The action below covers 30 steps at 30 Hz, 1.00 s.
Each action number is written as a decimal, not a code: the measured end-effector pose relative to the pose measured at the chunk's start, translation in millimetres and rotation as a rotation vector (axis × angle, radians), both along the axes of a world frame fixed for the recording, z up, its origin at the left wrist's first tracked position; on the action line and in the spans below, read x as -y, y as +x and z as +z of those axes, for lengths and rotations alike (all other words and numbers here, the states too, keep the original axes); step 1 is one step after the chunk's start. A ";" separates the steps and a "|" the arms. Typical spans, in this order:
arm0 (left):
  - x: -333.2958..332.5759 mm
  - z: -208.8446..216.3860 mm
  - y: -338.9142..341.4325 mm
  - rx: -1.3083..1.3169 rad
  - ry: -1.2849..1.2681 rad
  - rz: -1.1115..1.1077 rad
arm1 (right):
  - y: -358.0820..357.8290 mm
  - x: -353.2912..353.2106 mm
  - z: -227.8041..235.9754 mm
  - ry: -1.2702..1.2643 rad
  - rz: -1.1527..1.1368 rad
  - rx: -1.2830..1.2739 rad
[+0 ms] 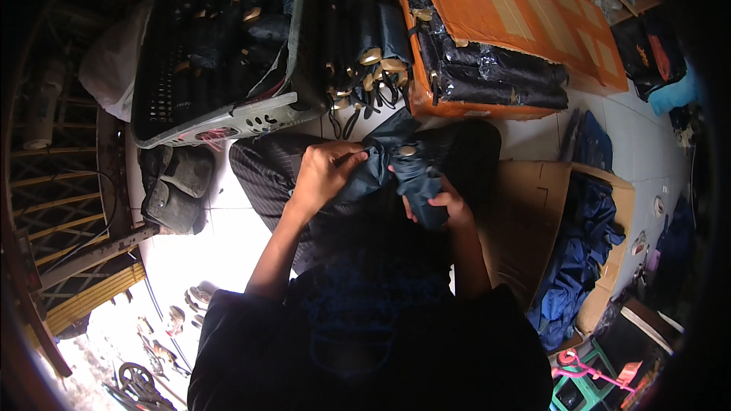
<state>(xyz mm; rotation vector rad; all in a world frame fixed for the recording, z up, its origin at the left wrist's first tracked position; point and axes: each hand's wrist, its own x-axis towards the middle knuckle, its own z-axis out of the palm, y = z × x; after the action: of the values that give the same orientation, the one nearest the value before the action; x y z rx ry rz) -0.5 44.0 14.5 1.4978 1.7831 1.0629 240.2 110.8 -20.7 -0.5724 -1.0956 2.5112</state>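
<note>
Over my lap I hold a dark blue-green folding umbrella, its canopy partly loose and bunched. My left hand is closed, thumb and fingers pinching a fold of the canopy on the left side. My right hand wraps round the lower right part of the umbrella. A small tan, round piece shows near the umbrella's middle. One flap of cloth points up and away from me, between my knees.
Ahead on the left stands a dark plastic crate full of folded umbrellas. More umbrellas lie beside it. An orange carton holds plastic-wrapped dark bundles. On my right, an open cardboard box contains blue cloth. Dark grey blocky objects sit left.
</note>
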 end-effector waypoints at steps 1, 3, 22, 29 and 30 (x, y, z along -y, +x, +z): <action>1.2 3.5 1.4 -0.008 -0.034 -0.014 | -0.9 0.8 2.8 0.071 0.005 0.124; 2.0 6.6 1.2 0.005 -0.008 -0.049 | -7.0 -0.8 4.5 0.125 0.035 0.148; -1.2 -0.5 -7.1 0.278 -0.116 0.266 | -17.2 4.2 -10.6 -0.174 0.137 -0.224; 19.0 -3.5 -7.2 0.887 -0.375 0.233 | -38.0 -1.1 -18.2 -0.272 -0.182 -0.261; 25.1 -7.8 -9.0 0.879 -0.336 0.216 | -35.0 -4.9 -25.9 -0.307 -0.142 -0.326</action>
<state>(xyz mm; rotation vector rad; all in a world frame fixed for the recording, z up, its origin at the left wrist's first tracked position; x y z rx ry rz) -9.5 18.9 6.7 0.4969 1.3813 1.1925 205.1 115.8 -46.6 -0.2884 -0.5397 2.5439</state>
